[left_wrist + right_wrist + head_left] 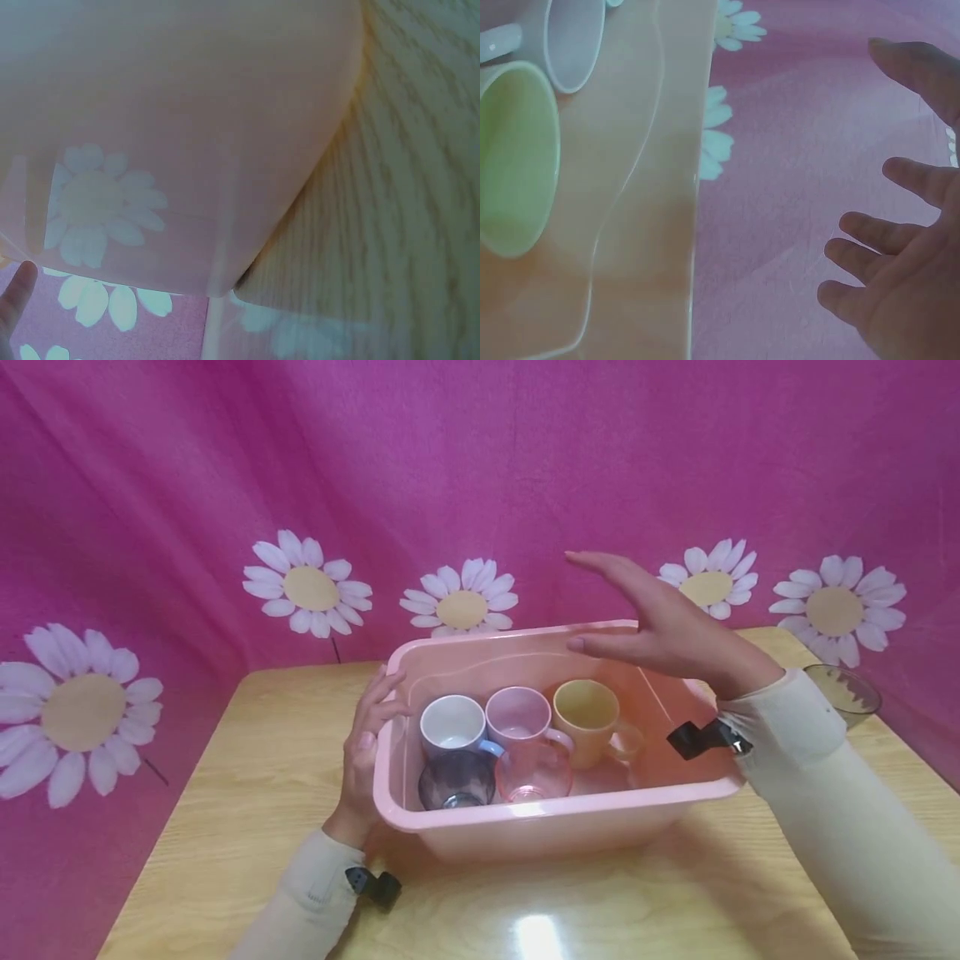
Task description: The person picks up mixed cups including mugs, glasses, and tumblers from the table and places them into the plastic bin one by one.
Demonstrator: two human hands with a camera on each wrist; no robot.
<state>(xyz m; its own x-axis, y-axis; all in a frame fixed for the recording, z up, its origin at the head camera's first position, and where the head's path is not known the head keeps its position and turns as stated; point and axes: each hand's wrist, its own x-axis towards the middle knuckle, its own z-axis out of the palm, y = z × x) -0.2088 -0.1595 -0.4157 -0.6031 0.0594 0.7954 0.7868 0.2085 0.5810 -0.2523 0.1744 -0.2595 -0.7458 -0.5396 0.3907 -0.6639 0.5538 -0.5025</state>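
A pink plastic tub (540, 835) stands on the wooden table. My left hand (367, 735) holds its left rim, fingers over the edge and thumb along the outer wall. In the left wrist view a fingertip (22, 281) meets the rim. My right hand (660, 627) is raised over the tub's back right with thumb and fingers spread, holding nothing. Inside stand a white mug with a blue handle (453, 722), a pink mug (519, 714) and a yellow mug (587, 710). In front of them are a dark grey glass cup (456, 777) and a clear pink glass cup (534, 768).
A brownish clear glass (847, 689) stands on the table (255, 752) at the right, partly behind the right sleeve. The tub's right part shows bare pink wall (660, 693). Behind the table hangs a magenta cloth (450, 460) with large white flowers.
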